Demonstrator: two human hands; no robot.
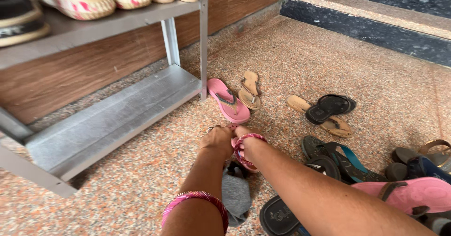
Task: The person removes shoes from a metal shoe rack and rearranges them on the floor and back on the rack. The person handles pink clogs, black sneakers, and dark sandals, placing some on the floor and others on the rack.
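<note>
Both hands meet low over the floor (329, 62), just in front of the pink flip-flop (229, 101) that lies by the front right leg of the metal rack (108, 118). The left hand (217, 141) is curled with its fingers closed; the right hand (244, 137) is bent at the wrist beside it. Between them shows a bit of pink, likely a second flip-flop (234, 141) pinched by both, though the grip is mostly hidden. The step in hand looks like picking up or setting down that sandal near its mate. A tan pair (250, 90) lies just beyond, and more sandals (329, 109) are scattered to the right. The rack's bottom shelf (117, 114) lies near at the left.
</note>
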